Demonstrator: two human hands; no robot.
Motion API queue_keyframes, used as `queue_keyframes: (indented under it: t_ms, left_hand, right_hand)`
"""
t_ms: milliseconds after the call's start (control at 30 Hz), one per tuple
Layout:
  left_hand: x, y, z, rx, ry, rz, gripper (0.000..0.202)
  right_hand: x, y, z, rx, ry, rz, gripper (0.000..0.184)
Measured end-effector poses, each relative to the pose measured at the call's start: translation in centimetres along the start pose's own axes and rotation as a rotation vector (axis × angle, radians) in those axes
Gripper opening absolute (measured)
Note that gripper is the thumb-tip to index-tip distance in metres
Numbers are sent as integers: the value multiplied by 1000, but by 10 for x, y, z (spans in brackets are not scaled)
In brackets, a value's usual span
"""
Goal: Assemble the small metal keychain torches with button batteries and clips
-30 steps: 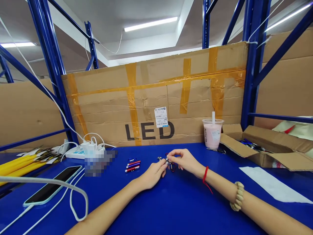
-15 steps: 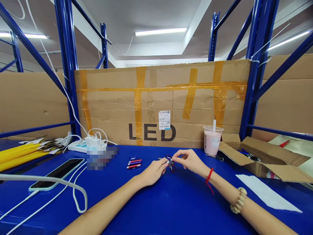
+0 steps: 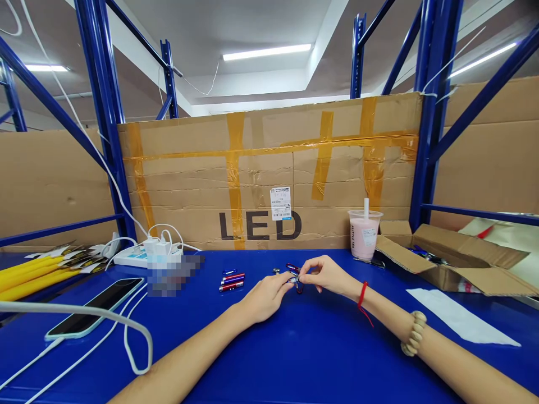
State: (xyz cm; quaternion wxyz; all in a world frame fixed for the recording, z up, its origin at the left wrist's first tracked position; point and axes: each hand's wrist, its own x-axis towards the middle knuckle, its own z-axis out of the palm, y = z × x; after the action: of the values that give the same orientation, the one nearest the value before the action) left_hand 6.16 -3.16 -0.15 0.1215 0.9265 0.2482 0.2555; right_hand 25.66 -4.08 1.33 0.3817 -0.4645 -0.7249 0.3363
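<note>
In the middle of the blue table, my left hand (image 3: pixel 266 297) is closed, its thumb and fingertips pinching a small silvery metal piece (image 3: pixel 293 280). My right hand (image 3: pixel 324 274) meets it from the right, fingers pinched at the same piece. The exact kind of piece is too small to make out. Dark red, looped clip-like parts (image 3: pixel 300 289) lie right at the fingertips, partly covered by them. Just behind the left fingers are tiny metal bits (image 3: pixel 276 271). Several slim red and purple metal tubes (image 3: pixel 231 286) lie side by side to the left.
A phone (image 3: pixel 95 308), white cables and a power strip (image 3: pixel 130 257) occupy the left, beside yellow packets (image 3: pixel 37 276). At right are a pink drink cup (image 3: pixel 363 235), an open cardboard box (image 3: pixel 446 275) and a white paper sheet (image 3: pixel 461 315). A cardboard wall (image 3: pixel 189 196) stands behind.
The camera view has shifted and tilted slightly. Both hands stay together at the same spot; the silvery piece and the tiny metal bits behind the left hand show more clearly now.
</note>
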Motion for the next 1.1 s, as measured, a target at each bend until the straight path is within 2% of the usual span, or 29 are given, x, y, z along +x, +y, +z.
queue_keyframes:
  t_ms: [100, 233, 333, 467, 600, 767, 867, 1100]
  left_hand:
    - [0, 5, 1, -45, 22, -12, 27]
    - [-1, 15, 2, -67, 54, -19, 26]
    - [-2, 19, 1, -32, 65, -43, 25]
    - [-3, 17, 2, 32, 69, -54, 22]
    - [-4, 14, 3, 101, 73, -30, 21]
    - [-4, 11, 2, 134, 116, 16, 21]
    - [-3, 9, 0, 159, 92, 44, 19]
    - [2, 7, 4, 47, 82, -37, 17]
  right_hand:
    - [-1, -1, 0, 11, -29, 29, 36]
    - [-3, -2, 0, 105, -129, 67, 41]
    - [-6, -4, 1, 158, -198, 92, 45]
    - [-9, -7, 2, 112, -247, 57, 45]
    - [-10, -8, 4, 67, -253, 41, 47]
    - [-11, -12, 10, 144, -268, 78, 58]
    - [-11, -13, 16, 173, -296, 99, 61]
    - [-9, -14, 17, 160, -199, 115, 60]
